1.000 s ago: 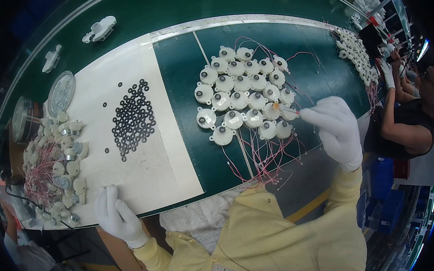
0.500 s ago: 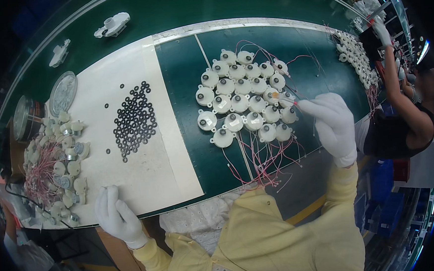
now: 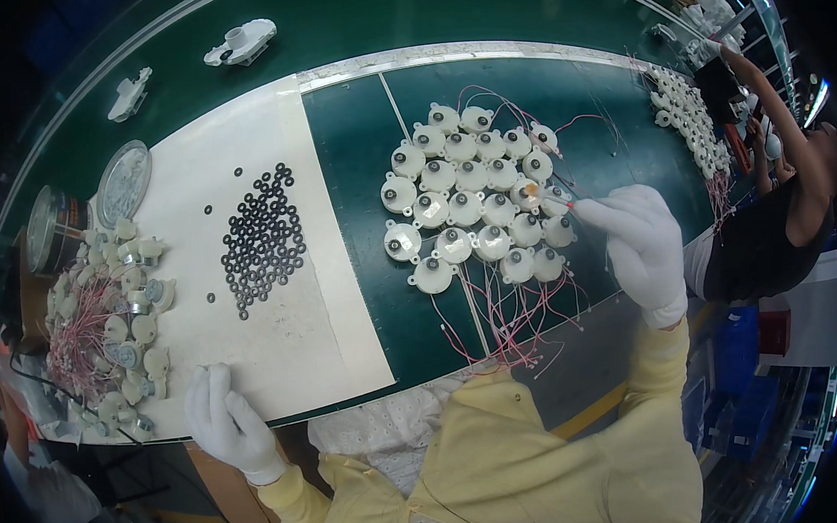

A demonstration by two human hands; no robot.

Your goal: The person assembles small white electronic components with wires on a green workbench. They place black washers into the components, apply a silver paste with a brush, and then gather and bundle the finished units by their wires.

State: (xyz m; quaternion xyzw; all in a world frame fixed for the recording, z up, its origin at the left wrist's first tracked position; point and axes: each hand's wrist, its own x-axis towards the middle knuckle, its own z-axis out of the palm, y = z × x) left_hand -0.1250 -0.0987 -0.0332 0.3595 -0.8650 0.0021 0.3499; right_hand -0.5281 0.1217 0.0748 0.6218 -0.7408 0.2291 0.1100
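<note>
In my right hand (image 3: 640,248), gloved in white, is a thin brush (image 3: 557,199) with an amber tip and a red part near my fingers. Its tip is over one of the white round motors (image 3: 471,176) at the right side of the cluster. Most of these motors have a black ring on the central shaft, and their pink and white wires (image 3: 514,328) trail toward me. My left hand (image 3: 227,422), also gloved, rests at the near edge of the white sheet, fingers loosely extended, holding nothing. Loose black rings (image 3: 262,237) lie beyond it.
At left are a heap of wired motors (image 3: 106,328), a clear tub (image 3: 45,232) and a round lid (image 3: 124,184). White housings (image 3: 240,44) sit on the green conveyor (image 3: 356,21). At right, more motors (image 3: 686,125) lie near another person (image 3: 771,230).
The white housings on the conveyor have moved right. My right hand and brush have shifted only slightly. The other person's arm and body have moved; my left hand stays in place.
</note>
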